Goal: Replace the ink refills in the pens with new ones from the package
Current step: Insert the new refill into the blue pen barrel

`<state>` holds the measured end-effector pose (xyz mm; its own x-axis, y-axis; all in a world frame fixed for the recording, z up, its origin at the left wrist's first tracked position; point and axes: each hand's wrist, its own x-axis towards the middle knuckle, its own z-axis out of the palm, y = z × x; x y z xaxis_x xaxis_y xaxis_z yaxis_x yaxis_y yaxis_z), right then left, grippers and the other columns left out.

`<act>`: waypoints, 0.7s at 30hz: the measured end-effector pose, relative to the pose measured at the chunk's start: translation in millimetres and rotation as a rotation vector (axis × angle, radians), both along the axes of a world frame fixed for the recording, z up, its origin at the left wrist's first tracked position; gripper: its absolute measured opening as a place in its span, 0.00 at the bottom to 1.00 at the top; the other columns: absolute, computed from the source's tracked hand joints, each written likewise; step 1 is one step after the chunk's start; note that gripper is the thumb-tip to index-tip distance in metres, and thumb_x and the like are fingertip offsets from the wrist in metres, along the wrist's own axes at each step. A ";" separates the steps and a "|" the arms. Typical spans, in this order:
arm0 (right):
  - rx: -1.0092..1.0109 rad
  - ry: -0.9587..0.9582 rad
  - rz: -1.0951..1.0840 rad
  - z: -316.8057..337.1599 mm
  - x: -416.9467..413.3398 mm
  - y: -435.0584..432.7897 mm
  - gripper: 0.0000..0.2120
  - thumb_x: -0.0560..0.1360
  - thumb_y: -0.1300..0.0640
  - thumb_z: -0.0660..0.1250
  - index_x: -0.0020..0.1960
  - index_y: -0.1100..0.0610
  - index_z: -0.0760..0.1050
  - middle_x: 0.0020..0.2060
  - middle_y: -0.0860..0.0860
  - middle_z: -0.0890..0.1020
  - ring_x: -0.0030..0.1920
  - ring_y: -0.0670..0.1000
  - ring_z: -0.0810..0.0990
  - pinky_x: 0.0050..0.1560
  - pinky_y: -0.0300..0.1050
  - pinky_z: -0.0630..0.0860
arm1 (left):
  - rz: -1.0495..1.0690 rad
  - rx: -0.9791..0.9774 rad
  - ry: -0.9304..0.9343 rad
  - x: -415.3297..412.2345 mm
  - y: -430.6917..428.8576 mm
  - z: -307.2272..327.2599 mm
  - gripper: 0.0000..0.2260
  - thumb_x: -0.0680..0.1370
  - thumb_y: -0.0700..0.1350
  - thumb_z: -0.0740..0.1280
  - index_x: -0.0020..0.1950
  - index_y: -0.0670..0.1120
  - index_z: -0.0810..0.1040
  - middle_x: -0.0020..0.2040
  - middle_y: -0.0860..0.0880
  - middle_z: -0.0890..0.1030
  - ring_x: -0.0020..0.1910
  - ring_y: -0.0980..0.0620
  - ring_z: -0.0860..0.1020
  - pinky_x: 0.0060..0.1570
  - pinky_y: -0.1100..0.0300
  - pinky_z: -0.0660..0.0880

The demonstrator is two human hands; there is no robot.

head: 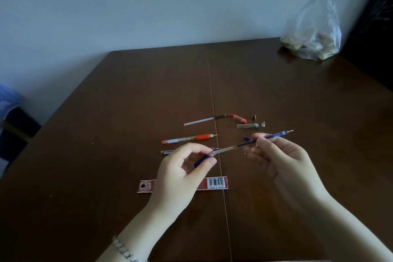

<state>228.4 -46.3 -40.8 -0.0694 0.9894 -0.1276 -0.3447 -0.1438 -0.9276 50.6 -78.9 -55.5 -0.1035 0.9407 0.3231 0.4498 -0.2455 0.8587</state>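
Above the dark wooden table, both hands hold a blue ink refill slanted up to the right, its metal tip past my right fingers. My left hand pinches its lower end together with a small blue piece. My right hand grips the refill's upper part. A red pen lies on the table behind my hands. A clear pen barrel lies partly hidden by my left hand. The red refill package lies flat under my left hand.
A used refill and a red cap lie farther back, beside a clear barrel piece and two tiny pen parts. A clear plastic bag sits at the table's far right corner. A blue object stands at the left edge.
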 end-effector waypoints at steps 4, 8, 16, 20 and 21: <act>-0.055 0.039 0.019 -1.0 1.0 1.0 0.08 0.74 0.64 0.61 0.42 0.61 0.79 0.29 0.54 0.83 0.33 0.48 0.83 0.34 0.34 0.80 | -0.011 0.057 0.039 -0.2 0.4 -0.1 0.06 0.69 0.45 0.68 0.43 0.55 0.78 0.43 0.59 0.80 0.47 0.59 0.79 0.41 0.72 0.76; 0.068 -0.178 0.062 2.9 3.5 1.0 0.07 0.72 0.63 0.64 0.41 0.59 0.80 0.30 0.52 0.85 0.34 0.46 0.83 0.34 0.33 0.79 | -0.008 0.157 0.245 -1.9 3.6 -0.4 0.07 0.68 0.43 0.69 0.45 0.47 0.81 0.44 0.57 0.79 0.49 0.65 0.76 0.44 0.78 0.72; 0.062 -0.195 0.199 -0.5 -3.9 -2.3 0.19 0.60 0.57 0.70 0.51 0.53 0.76 0.34 0.51 0.85 0.36 0.45 0.83 0.35 0.33 0.78 | -0.016 0.206 0.239 8.3 5.5 2.2 0.07 0.69 0.43 0.70 0.46 0.45 0.81 0.43 0.53 0.81 0.47 0.62 0.77 0.44 0.77 0.73; 0.094 -0.288 0.130 4.7 9.2 2.6 0.09 0.63 0.56 0.69 0.42 0.56 0.80 0.29 0.52 0.84 0.29 0.45 0.80 0.31 0.33 0.77 | -0.024 0.191 0.299 5.1 5.7 -0.2 0.09 0.68 0.42 0.69 0.46 0.44 0.81 0.43 0.49 0.83 0.49 0.58 0.76 0.45 0.77 0.73; 0.116 -0.360 0.147 3.5 9.4 2.9 0.05 0.64 0.57 0.70 0.40 0.56 0.80 0.28 0.52 0.84 0.28 0.44 0.80 0.30 0.33 0.77 | -0.037 0.188 0.315 5.1 5.4 -1.5 0.09 0.68 0.43 0.69 0.47 0.43 0.81 0.43 0.48 0.84 0.50 0.58 0.76 0.46 0.76 0.73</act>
<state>237.8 -43.3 -37.3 -0.1822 0.9816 -0.0578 0.0216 -0.0548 -0.9983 55.7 -73.5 -57.0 0.0619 0.8629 0.5016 0.6730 -0.4072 0.6175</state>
